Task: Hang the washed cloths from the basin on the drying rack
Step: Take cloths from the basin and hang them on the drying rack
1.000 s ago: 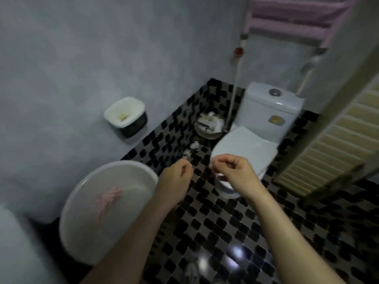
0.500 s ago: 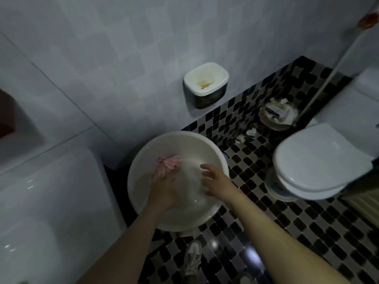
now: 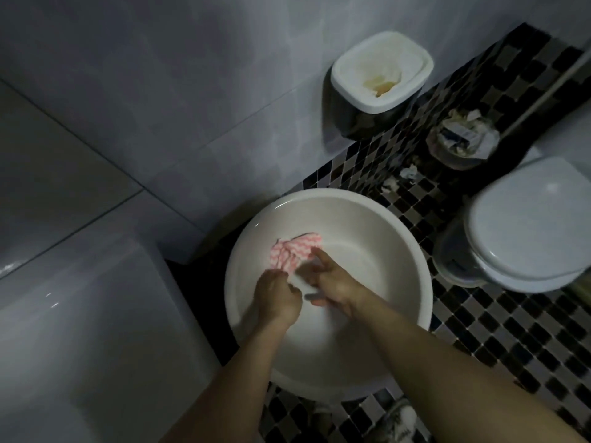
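Dim bathroom, mosaic floor [image 3: 511, 330]. In basin [image 3: 351, 199], left hand [image 3: 276, 295] grips pink cloth [image 3: 291, 254]; right hand [image 3: 335, 282] touches it, grip unclear.

The basin [image 3: 403, 251] is presenting as smooth, glossy white plastic. The cloth [image 3: 295, 252] is reading as soft, matt fabric, striped pink and white. The floor [image 3: 511, 330] is showing small glazed mosaic tiles catching glints. The wall [image 3: 160, 91] is showing large smooth tiles with a dull sheen. The toilet lid [image 3: 537, 225] is appearing smooth and glossy.
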